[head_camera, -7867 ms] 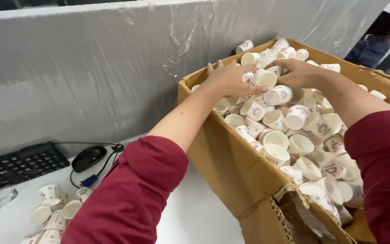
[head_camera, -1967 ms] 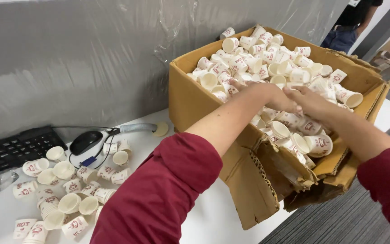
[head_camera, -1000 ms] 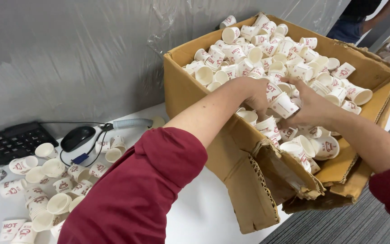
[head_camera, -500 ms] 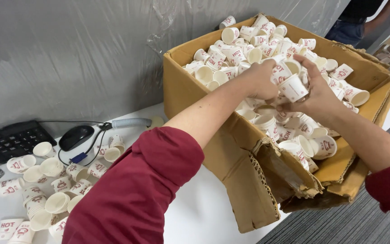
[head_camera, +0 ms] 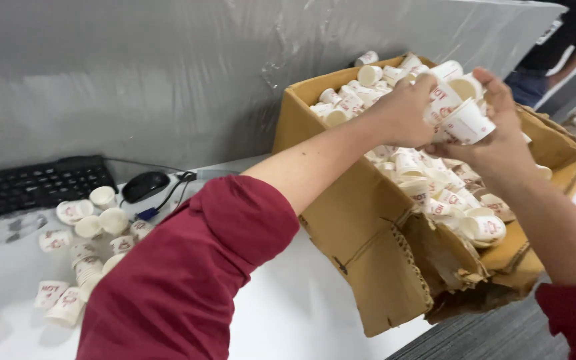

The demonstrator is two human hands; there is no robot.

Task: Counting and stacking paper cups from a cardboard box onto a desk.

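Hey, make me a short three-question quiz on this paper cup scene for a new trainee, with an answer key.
1. True or false: the torn brown cardboard box stands on the floor.
2. What do the left hand and right hand hold?
3. The black computer mouse lies: A) in the box, B) beside the black keyboard.

Key: 1 false, it rests on the white table. 2 small white paper cups. 3 B.

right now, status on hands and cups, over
Left hand and right hand both raised over cardboard box, gripping paper cups. Box heaped full, front wall torn. Nothing blocking.
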